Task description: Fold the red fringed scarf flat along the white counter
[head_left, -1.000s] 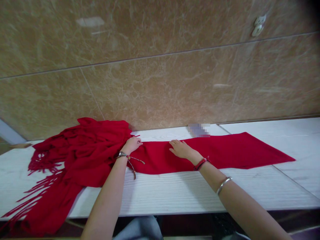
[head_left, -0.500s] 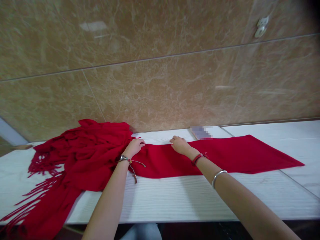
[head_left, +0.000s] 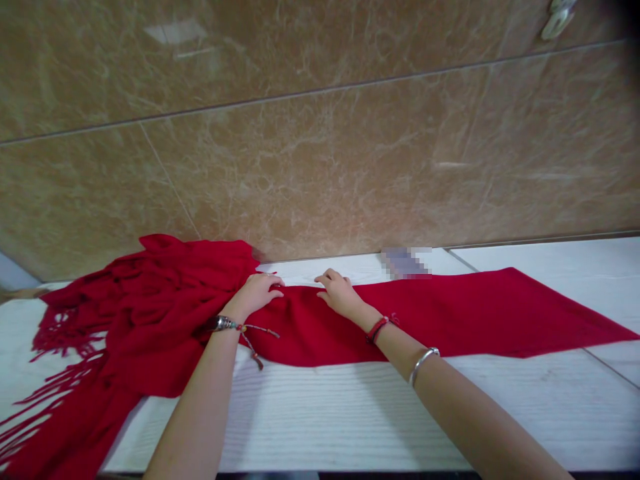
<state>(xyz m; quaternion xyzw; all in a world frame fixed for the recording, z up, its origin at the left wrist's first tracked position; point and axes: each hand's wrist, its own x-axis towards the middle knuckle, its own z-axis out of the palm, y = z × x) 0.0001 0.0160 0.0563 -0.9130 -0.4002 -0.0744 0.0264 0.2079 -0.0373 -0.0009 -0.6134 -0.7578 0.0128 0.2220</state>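
A long red scarf [head_left: 440, 313] lies across the white wooden surface. Its right part is flat and folded to a point, while its left part is a rumpled heap [head_left: 165, 313] with fringe. My left hand [head_left: 254, 295] rests at the scarf's far edge, beside the heap, with thumb and fingers slightly apart. To its right, my right hand [head_left: 341, 295] is over the same edge, its fingers spread and the thumb held away from them. Both palms face down, and the undersides of the hands are hidden.
A brown marble-tiled wall [head_left: 310, 167] rises directly behind the white surface [head_left: 320, 413]. A small blurred-out flat item [head_left: 404, 262] lies between the scarf and the wall. Fringe [head_left: 40, 413] runs toward the near left edge. A pale fixture [head_left: 557, 20] is on the wall.
My right hand has moved left along the scarf's far edge, nearer my left hand, and its fingers have spread. The left hand's thumb and fingers have parted. The view has shifted slightly.
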